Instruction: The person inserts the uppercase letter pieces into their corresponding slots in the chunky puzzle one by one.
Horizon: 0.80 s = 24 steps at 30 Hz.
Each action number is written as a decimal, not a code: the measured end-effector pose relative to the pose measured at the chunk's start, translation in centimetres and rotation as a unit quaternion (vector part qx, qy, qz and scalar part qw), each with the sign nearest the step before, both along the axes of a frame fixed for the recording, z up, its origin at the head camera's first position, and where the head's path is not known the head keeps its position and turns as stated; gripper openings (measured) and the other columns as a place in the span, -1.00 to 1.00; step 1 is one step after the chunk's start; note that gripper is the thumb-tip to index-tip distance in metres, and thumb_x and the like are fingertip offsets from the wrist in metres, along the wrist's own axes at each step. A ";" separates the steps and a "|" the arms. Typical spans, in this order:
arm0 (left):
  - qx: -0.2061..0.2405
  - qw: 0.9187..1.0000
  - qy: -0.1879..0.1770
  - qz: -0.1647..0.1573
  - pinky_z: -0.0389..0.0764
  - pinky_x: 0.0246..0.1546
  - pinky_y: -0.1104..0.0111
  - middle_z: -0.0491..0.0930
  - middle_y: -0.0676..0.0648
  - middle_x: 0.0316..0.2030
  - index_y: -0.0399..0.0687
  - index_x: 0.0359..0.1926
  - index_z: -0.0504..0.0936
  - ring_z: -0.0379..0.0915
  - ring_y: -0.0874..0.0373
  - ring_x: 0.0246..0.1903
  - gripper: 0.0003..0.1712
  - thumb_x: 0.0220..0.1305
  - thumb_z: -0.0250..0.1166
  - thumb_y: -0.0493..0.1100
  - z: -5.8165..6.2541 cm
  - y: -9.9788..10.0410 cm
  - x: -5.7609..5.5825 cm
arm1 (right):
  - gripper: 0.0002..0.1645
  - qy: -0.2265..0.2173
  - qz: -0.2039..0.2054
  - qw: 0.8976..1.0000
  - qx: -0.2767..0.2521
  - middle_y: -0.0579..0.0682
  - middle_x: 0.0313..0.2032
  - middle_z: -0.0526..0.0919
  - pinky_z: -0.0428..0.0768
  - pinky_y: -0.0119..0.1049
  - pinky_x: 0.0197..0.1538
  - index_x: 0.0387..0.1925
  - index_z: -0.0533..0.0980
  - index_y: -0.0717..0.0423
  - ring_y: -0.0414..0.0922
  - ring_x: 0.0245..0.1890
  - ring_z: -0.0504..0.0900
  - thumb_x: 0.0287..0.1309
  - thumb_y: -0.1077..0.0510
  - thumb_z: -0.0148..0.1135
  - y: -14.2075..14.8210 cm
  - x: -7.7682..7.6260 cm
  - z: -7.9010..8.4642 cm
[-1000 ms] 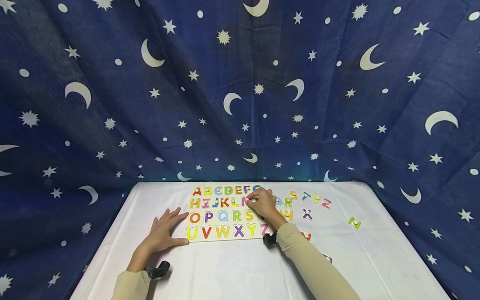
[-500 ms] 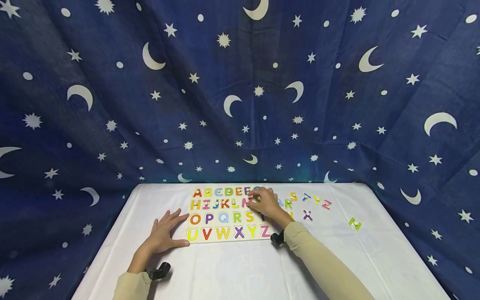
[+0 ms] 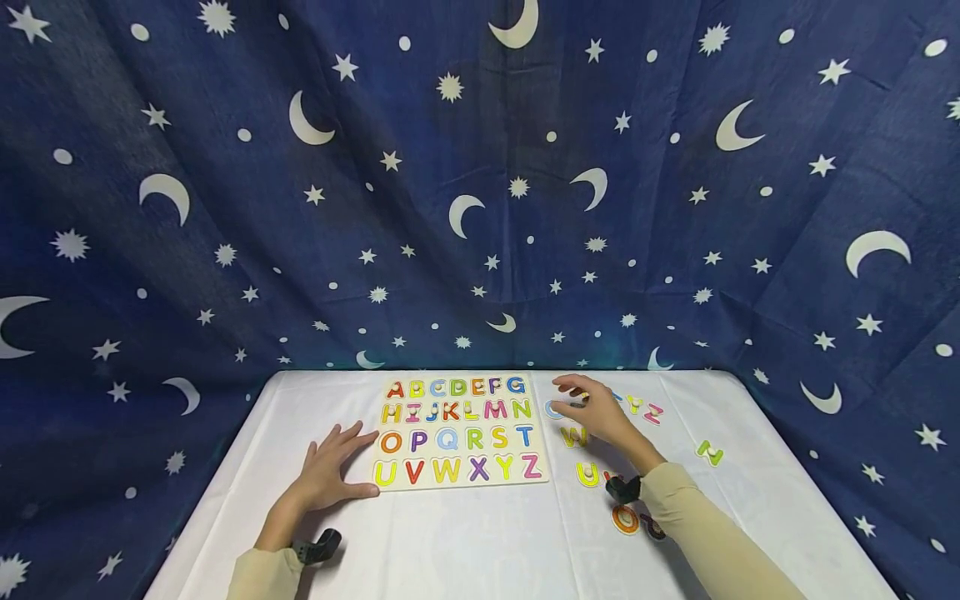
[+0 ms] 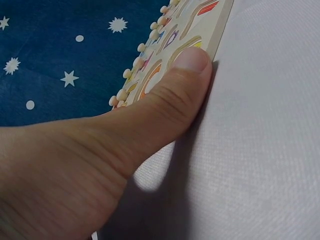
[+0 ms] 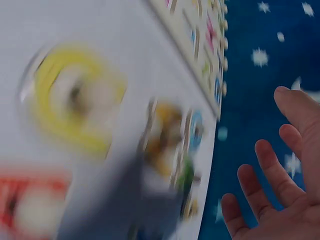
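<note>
A wooden alphabet puzzle board (image 3: 462, 482) lies on the table, with knobbed letters along its upper rows. My left hand (image 3: 327, 471) rests at the board's left side, fingers spread; in the left wrist view the thumb (image 4: 170, 100) presses the board's near corner. My right hand (image 3: 600, 414) is right of the board, above loose letters, fingers loosely bent with nothing between them. Below it lie a yellow W (image 3: 574, 437) and a yellow U (image 3: 588, 475). A light blue letter (image 3: 553, 409) shows by its fingertips. The hand and forearm hide other pieces.
Loose letters lie farther right: a yellow Y (image 3: 634, 405), a pink Z (image 3: 653, 412) and a green N (image 3: 708, 452). An orange O (image 3: 626, 520) lies nearer the front, beside a dark letter (image 3: 652, 527). Behind the table (image 3: 465, 550) hangs a blue star-and-moon cloth (image 3: 420, 208).
My right hand has left the pink M in the board's second row and moved right, over the loose letters. That row's right end now shows. My left hand stays in place.
</note>
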State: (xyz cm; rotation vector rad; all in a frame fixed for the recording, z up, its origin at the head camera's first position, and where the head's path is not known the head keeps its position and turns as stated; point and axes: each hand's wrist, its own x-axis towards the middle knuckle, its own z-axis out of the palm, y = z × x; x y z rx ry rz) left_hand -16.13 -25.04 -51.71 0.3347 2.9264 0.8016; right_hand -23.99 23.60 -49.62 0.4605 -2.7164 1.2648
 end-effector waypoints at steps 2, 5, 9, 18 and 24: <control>-0.002 1.000 0.001 -0.001 -0.29 0.40 -0.47 0.21 -0.32 0.51 0.06 0.43 0.48 -0.18 -0.45 0.53 0.15 -0.23 0.67 0.30 0.0 0.0 -0.1 | -0.46 0.013 -0.017 1.000 0.000 0.18 0.00 0.72 0.62 0.19 0.09 0.16 0.61 0.13 0.18 0.01 0.65 0.18 0.08 0.52 2.0 0.5 -0.2; -0.003 1.000 -0.001 0.000 -0.31 0.40 -0.46 0.21 -0.31 0.52 0.06 0.43 0.48 -0.18 -0.45 0.53 0.16 -0.23 0.66 0.31 -0.1 0.0 -0.2 | -0.48 0.033 -0.042 0.998 0.014 0.20 0.00 0.72 0.60 0.21 0.09 0.15 0.61 0.15 0.21 0.00 0.66 0.18 0.11 0.52 5.2 1.3 -0.7; -0.001 1.000 -0.001 0.001 -0.32 0.40 -0.46 0.20 -0.31 0.52 0.05 0.43 0.48 -0.18 -0.45 0.53 0.16 -0.24 0.66 0.32 -0.2 0.0 -0.3 | -0.52 0.051 -0.088 0.994 0.036 0.18 -0.06 0.74 0.62 0.18 0.04 0.11 0.63 0.15 0.19 -0.07 0.67 0.18 0.12 0.52 9.5 2.7 -1.4; -0.001 1.000 -0.001 -0.001 -0.33 0.40 -0.47 0.19 -0.32 0.52 0.05 0.43 0.48 -0.20 -0.44 0.53 0.17 -0.23 0.65 0.33 -0.3 0.0 -0.3 | -0.49 0.024 -0.176 0.982 0.070 0.28 0.03 0.70 0.55 0.18 0.05 0.12 0.62 0.17 0.25 0.05 0.61 0.22 0.00 0.48 16.6 6.5 -2.3; -0.005 1.000 0.005 -0.005 -0.31 0.39 -0.48 0.20 -0.33 0.52 0.04 0.44 0.47 -0.19 -0.46 0.53 0.17 -0.22 0.65 0.33 -0.3 -0.1 -0.3 | -0.44 -0.005 -0.205 0.976 0.076 0.32 0.04 0.69 0.55 0.22 0.05 0.13 0.61 0.20 0.32 0.08 0.60 0.23 -0.04 0.47 19.3 8.4 -3.0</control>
